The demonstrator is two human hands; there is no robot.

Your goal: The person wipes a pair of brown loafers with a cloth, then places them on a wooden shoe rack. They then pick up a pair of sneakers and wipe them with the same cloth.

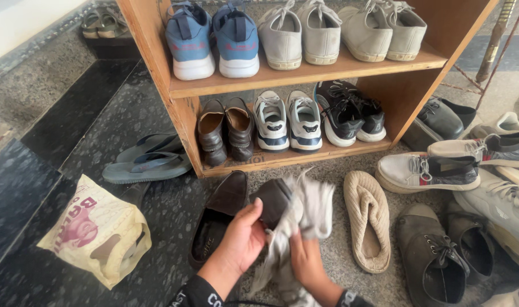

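Shoe (272, 200), dark leather, sits in your left hand (243, 239), fingers clenched around its heel so it stays steady. Your right hand (306, 258) grips a grey cloth (305, 211) pressed over the shoe, just beyond your fingers, below the shelf (293, 75).

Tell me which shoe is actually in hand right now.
The dark brown loafer gripped by the left hand, with the right hand pressing a grey cloth on it. Its mate lies on the floor.

A crumpled cream plastic bag (97, 236) with pink print lies on the floor. It sits left of the wooden shoe rack (182, 108).
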